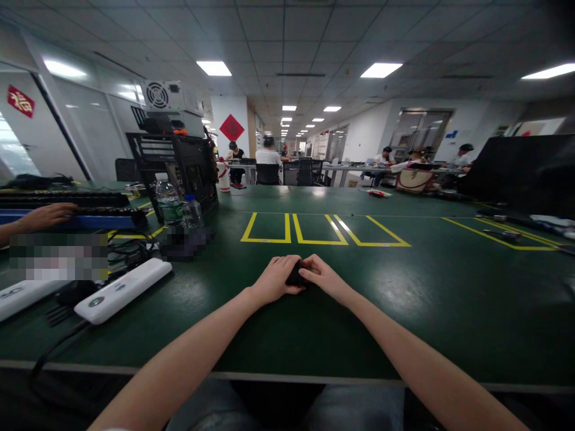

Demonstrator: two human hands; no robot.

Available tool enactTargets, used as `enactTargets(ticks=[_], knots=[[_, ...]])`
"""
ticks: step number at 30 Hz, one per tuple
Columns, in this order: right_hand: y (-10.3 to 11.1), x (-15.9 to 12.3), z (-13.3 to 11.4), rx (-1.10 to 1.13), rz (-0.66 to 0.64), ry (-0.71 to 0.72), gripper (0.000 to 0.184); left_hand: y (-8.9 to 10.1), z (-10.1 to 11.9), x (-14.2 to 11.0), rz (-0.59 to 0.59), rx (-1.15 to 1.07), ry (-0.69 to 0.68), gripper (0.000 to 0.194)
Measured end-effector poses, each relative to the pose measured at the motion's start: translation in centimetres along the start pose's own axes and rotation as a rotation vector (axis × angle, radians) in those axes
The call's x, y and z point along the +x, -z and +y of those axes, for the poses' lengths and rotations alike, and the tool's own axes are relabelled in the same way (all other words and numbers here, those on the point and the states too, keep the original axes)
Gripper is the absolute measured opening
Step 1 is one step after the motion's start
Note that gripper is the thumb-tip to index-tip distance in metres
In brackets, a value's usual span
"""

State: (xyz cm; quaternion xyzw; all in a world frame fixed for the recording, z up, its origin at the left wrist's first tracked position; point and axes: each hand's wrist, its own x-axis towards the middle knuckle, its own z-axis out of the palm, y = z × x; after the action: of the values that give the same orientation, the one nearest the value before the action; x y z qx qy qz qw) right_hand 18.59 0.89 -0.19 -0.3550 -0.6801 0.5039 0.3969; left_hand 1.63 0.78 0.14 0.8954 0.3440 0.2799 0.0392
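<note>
A small black object [294, 276] sits between my two hands just above or on the green table [314, 341]; its kind cannot be made out. My left hand [277, 276] curls around it from the left, thumb low and fingers over the top. From the other side, my right hand [324, 276] closes on it with bent fingers and thumb. Much of the object is hidden behind the fingers. Beyond the hands, yellow tape outlines [320, 242] mark the tabletop.
White power strips [126, 290] with black cables lie left. Behind them stand two plastic bottles [168, 203] and an open black computer case [179, 167]. Another person's hand [47, 215] rests on long black-and-blue parts at far left. A dark monitor-like panel [521, 173] stands far right.
</note>
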Motion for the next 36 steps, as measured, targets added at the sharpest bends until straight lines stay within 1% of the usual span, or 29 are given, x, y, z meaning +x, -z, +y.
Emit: enactTargets(ticks=[3, 6, 8, 12, 16, 23, 25, 27, 31, 33, 36], knots=[[0.2, -0.1, -0.3, -0.033, -0.053, -0.054, 0.028, 0.2, 0.0, -0.1, -0.005, 0.013, -0.004, 0.061], [0.4, -0.3, -0.6, -0.046, -0.107, -0.02, 0.029, 0.3, 0.0, -0.1, -0.011, 0.017, 0.006, 0.059], [0.5, -0.3, -0.6, -0.045, -0.121, 0.005, 0.031, 0.3, 0.0, -0.1, -0.013, 0.015, 0.007, 0.058], [0.5, -0.4, -0.6, -0.067, -0.121, -0.009, 0.031, 0.3, -0.1, -0.1, -0.014, 0.013, 0.018, 0.061], [0.3, -0.3, -0.6, -0.061, -0.079, -0.026, 0.026, 0.4, 0.0, -0.1, -0.016, 0.014, 0.013, 0.06], [0.4, -0.1, -0.5, -0.101, -0.062, -0.067, 0.028, 0.6, 0.1, -0.2, -0.008, 0.016, 0.008, 0.059], [0.4, -0.1, -0.4, -0.108, -0.078, -0.056, 0.027, 0.6, 0.1, -0.2, -0.008, 0.021, 0.009, 0.059], [0.4, -0.1, -0.6, -0.099, -0.099, -0.018, 0.025, 0.6, 0.1, -0.2, -0.013, 0.022, 0.011, 0.059], [0.5, -0.4, -1.0, -0.095, -0.137, 0.042, 0.031, 0.5, 0.2, -0.2, -0.017, 0.015, 0.021, 0.057], [0.5, -0.6, -1.2, -0.118, -0.134, 0.028, 0.03, 0.5, 0.1, -0.2, -0.015, 0.008, 0.02, 0.058], [0.4, -0.6, -1.5, -0.168, -0.091, 0.013, 0.024, 0.4, 0.0, -0.1, -0.012, -0.001, 0.012, 0.059]])
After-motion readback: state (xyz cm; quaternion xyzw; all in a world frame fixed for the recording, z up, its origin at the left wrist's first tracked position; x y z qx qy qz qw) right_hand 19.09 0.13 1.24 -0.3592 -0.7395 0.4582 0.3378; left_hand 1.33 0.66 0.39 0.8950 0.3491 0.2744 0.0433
